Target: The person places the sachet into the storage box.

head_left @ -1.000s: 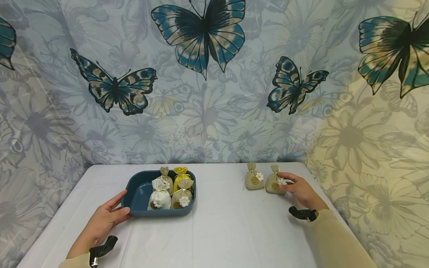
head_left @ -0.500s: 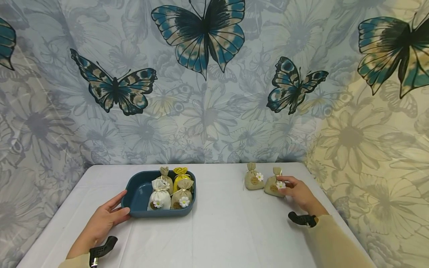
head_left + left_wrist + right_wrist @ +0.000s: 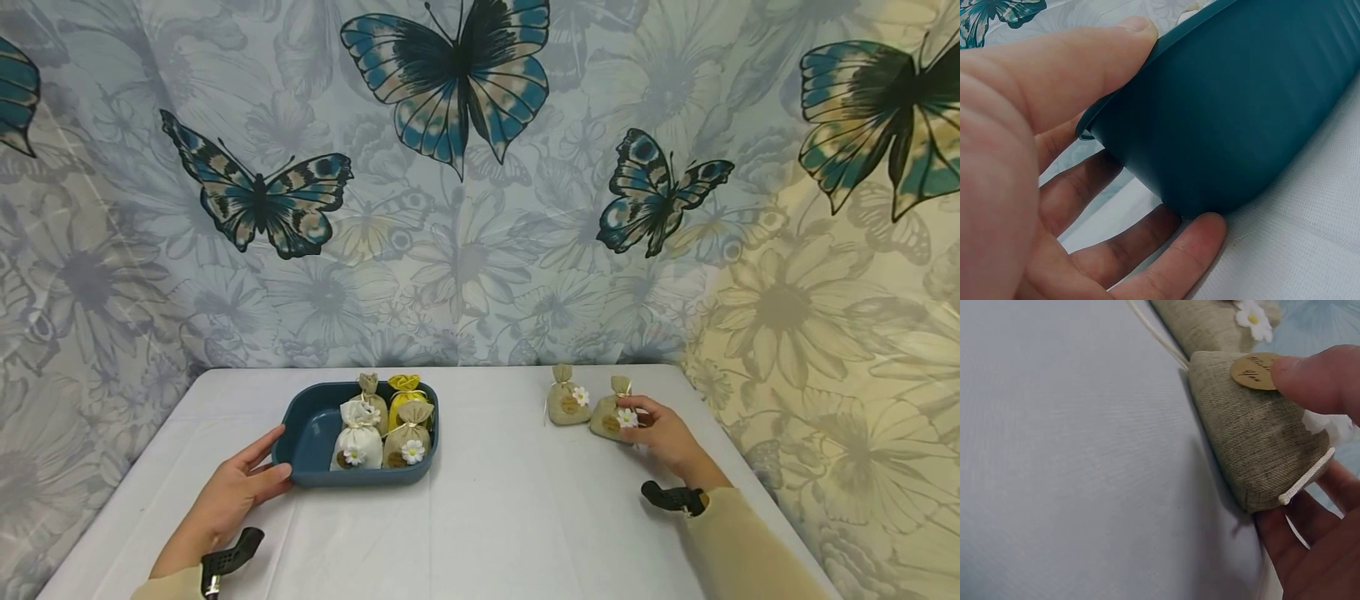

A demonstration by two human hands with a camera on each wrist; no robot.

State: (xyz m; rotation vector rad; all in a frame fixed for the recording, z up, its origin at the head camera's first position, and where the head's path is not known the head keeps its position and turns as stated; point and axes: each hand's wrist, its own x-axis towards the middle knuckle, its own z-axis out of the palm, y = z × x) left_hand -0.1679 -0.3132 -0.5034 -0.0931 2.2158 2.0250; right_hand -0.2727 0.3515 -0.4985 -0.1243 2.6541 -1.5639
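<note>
My left hand (image 3: 228,496) holds the left end of a blue tray (image 3: 311,433). In the left wrist view the thumb lies on the rim and the fingers bend against the outer wall (image 3: 1222,125). On the right, my right hand (image 3: 667,437) grips a beige drawstring sachet (image 3: 606,419) with a white daisy. Up close, the thumb presses near the round label of that sachet (image 3: 1247,431), with fingers at its far side. A second beige sachet (image 3: 567,404) stands just left of it.
The tray's right half holds a white sachet (image 3: 356,437), a yellow sachet (image 3: 405,396) and two beige ones, the front one (image 3: 408,433) with a daisy. A white cloth (image 3: 495,517) covers the table. Behind it hangs a butterfly-print curtain (image 3: 465,275).
My right hand has closed in around the right-hand beige sachet, which has shifted slightly left and toward me. The left hand and tray have stayed in place.
</note>
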